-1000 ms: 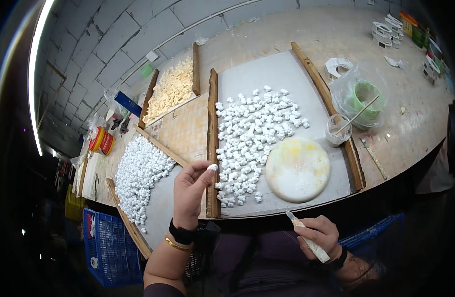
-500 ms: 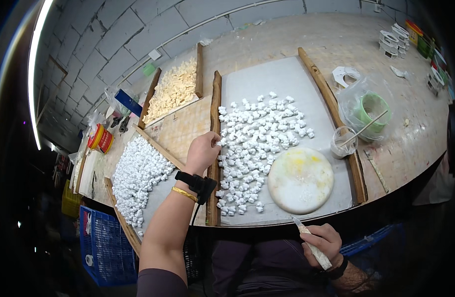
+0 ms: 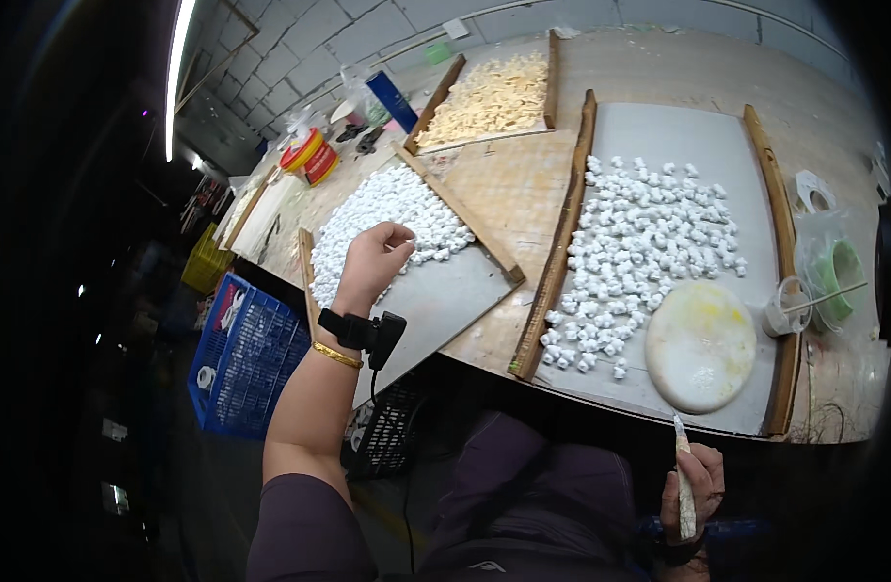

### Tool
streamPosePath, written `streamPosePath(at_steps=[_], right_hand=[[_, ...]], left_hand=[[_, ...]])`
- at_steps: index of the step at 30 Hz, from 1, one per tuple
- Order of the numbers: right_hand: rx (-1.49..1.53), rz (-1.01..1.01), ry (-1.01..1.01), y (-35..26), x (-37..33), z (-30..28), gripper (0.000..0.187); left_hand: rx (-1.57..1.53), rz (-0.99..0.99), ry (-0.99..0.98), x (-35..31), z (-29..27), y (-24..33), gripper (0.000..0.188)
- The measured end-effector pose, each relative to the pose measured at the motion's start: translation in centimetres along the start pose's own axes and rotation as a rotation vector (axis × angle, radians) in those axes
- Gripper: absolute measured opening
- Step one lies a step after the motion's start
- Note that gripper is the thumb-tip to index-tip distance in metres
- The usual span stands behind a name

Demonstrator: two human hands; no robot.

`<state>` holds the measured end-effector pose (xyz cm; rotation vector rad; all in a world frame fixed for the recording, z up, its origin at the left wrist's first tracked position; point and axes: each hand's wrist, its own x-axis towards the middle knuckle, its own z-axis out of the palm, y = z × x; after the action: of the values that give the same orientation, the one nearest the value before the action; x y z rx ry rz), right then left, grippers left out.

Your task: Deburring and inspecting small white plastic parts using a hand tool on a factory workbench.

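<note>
My left hand (image 3: 373,260) reaches over the left grey board (image 3: 436,291), fingers bunched above a heap of small white moulded pieces (image 3: 382,218); whether it holds one I cannot tell. On that wrist sit a black band and a gold bangle. My right hand (image 3: 693,480) stays low near my lap, closed on a thin pale blade-like tool (image 3: 683,475). The right grey board (image 3: 659,136) carries several scattered white pieces (image 3: 649,242) and a round white disc (image 3: 700,344).
A far tray holds yellowish pieces (image 3: 489,97). Wooden strips (image 3: 557,233) frame the boards. A clear cup with a stick (image 3: 785,308) and a bag with a green roll (image 3: 833,272) stand at right. A blue crate (image 3: 237,344) sits on the floor at left.
My left hand moved left from the scattered pieces on the right board to the heap on the left board. The view swung left. My right hand stayed low with the tool.
</note>
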<state>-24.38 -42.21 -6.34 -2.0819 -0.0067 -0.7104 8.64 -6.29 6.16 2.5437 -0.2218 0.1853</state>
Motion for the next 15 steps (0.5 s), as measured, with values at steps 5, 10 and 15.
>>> streamPosePath(at_steps=[5,10,15], right_hand=[[0.004,-0.109,-0.083,0.0,0.6,0.7,0.025],[0.065,-0.076,-0.096,-0.5,0.8,1.0,0.024],[0.115,-0.003,-0.077,-0.6,0.4,1.5,0.023]], left_hand=[[0.169,-0.211,-0.015,-5.3,-4.4,-8.3,0.019],[0.446,-0.259,-0.015,-8.3,-4.4,-13.2,0.021],[0.569,-0.277,-0.06,-8.9,-3.1,-16.3,0.021]])
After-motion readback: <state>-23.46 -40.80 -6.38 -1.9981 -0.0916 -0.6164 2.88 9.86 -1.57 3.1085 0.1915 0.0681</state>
